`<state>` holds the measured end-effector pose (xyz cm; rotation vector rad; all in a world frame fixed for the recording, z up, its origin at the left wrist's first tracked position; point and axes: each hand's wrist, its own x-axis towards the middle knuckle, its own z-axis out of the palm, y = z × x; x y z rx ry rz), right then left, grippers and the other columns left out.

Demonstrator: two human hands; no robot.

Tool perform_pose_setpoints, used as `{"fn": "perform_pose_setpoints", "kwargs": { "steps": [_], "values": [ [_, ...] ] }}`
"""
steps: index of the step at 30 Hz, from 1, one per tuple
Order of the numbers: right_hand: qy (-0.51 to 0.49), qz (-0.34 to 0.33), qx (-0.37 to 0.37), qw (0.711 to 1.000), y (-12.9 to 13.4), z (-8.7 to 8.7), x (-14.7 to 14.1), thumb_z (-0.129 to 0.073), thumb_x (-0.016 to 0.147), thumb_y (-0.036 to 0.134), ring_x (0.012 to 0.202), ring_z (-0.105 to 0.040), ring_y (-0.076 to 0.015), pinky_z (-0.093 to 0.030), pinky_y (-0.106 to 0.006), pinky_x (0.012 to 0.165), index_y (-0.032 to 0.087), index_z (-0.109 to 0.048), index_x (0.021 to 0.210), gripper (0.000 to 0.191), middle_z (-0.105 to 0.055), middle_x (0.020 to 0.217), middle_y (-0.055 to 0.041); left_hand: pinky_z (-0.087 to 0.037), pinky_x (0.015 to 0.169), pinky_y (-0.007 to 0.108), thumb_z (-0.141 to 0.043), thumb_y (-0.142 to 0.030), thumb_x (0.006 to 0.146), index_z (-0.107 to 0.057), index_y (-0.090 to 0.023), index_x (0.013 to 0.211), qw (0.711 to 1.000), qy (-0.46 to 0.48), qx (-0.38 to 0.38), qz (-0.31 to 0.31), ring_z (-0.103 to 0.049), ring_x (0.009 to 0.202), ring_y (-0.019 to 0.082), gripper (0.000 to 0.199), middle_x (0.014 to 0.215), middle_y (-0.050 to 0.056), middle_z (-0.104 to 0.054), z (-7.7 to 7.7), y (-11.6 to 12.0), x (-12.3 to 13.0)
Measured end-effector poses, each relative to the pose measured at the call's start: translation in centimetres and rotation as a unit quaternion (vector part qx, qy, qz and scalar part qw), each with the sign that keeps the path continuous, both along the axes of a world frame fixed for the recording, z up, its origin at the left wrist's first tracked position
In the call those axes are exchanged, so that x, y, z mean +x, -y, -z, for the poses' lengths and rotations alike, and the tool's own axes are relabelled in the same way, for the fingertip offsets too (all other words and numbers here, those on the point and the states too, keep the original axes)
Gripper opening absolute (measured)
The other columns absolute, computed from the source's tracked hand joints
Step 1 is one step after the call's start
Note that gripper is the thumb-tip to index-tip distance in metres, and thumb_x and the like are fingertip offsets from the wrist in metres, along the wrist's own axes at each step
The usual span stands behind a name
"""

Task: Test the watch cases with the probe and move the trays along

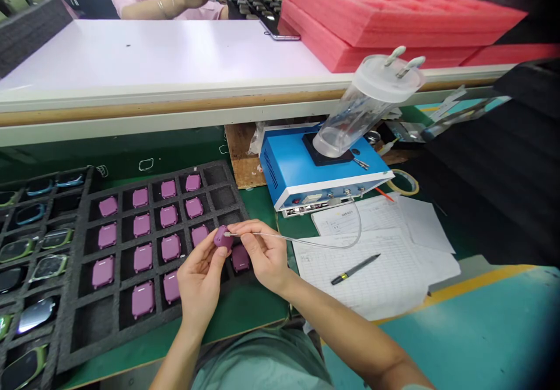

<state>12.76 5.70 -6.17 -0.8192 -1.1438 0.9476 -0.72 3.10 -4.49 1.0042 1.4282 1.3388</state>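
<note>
Purple device casing (223,238): pinched in left hand (200,279).
Right hand (263,256): fingers closed on thin tube (306,239).
Risk: tube tug slips tip.

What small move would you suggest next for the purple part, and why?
I'd probably hold the purple part steady in the left hand while the right hand eases the metal nozzle in: its tip appears to sit at the part's edge, and the clear tube has slack.

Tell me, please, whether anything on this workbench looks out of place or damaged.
The clear plastic canister stands out: it leans sharply to the right instead of standing upright, with its base on the black pad on top of the blue box and its lid tipped to one side.
</note>
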Motion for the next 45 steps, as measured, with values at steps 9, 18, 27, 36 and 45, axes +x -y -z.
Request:
{"fn": "perform_pose_setpoints", "kwargs": {
  "steps": [9,18,27,36,45],
  "values": [
    [-0.004,-0.002,0.003,1.000,-0.01,0.00,-0.02,-0.061,0.105,0.028,0.103,-0.078,-0.0199,-0.065,-0.035,0.093,0.024,-0.075,0.100,0.016,-0.079,0.103,-0.0073,-0.065,0.102,0.040,-0.087,-0.049,0.082,-0.080,-0.019,0.121,1.000,-0.004,-0.003,0.000,-0.079,0.112,0.028,0.050,0.126,0.013,-0.079,0.01,-0.02,0.00],
    [-0.010,-0.002,0.002,1.000,0.01,0.04,-0.03,-0.062,0.104,0.029,0.103,-0.078,-0.0200,-0.065,-0.035,0.093,0.023,-0.076,0.100,0.015,-0.079,0.103,-0.0075,-0.065,0.099,0.033,-0.088,-0.045,0.082,-0.081,-0.021,0.120,1.000,0.008,0.008,0.000,-0.079,0.110,0.024,0.045,0.124,0.010,-0.080,0.01,-0.06,0.03],
    [0.002,-0.001,-0.006,1.000,-0.02,0.09,-0.03,-0.061,0.105,0.034,0.102,-0.078,-0.0206,-0.065,-0.036,0.093,0.023,-0.075,0.098,0.019,-0.079,0.102,-0.0080,-0.065,0.102,0.041,-0.087,-0.049,0.082,-0.080,-0.020,0.123,1.000,-0.007,-0.004,-0.003,-0.078,0.113,0.029,0.050,0.127,0.013,-0.078,0.15,0.00,-0.08],
    [-0.006,-0.004,0.009,1.000,-0.02,0.07,-0.04,-0.061,0.105,0.028,0.103,-0.077,-0.0191,-0.065,-0.034,0.093,0.024,-0.075,0.100,0.015,-0.079,0.103,-0.0068,-0.066,0.100,0.040,-0.087,-0.048,0.082,-0.081,-0.019,0.121,1.000,-0.005,0.000,-0.003,-0.079,0.111,0.028,0.049,0.125,0.013,-0.079,0.16,-0.02,-0.06],
    [-0.004,-0.004,-0.005,1.000,0.14,0.26,-0.10,-0.062,0.104,0.032,0.100,-0.077,-0.0193,-0.065,-0.034,0.092,0.024,-0.075,0.100,0.016,-0.079,0.104,-0.0074,-0.066,0.097,0.035,-0.087,-0.046,0.083,-0.081,-0.019,0.119,1.000,0.004,0.005,-0.006,-0.080,0.107,0.025,0.046,0.122,0.012,-0.080,0.24,0.02,-0.06]
  ]
}}
